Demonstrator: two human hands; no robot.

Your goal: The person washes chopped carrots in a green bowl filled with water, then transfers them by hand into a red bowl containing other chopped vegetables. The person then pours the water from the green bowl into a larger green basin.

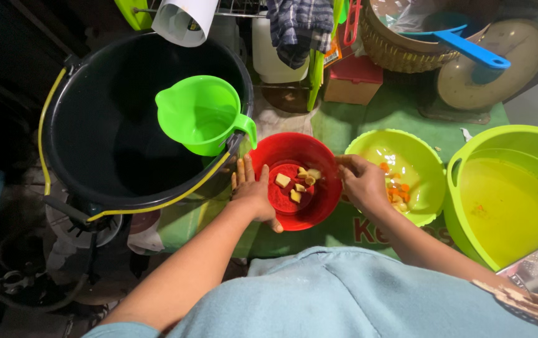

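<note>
You steady the red bowl point(296, 181) of pale vegetable chunks, your left hand point(253, 191) cupped on its left rim, your right hand point(361, 183) gripping its right; draining looks underway, so tilt slowly, just left of the small green bowl point(400, 172).

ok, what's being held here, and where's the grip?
The red bowl: left hand grips its left rim, right hand its right rim. Pale food chunks lie inside.
</note>
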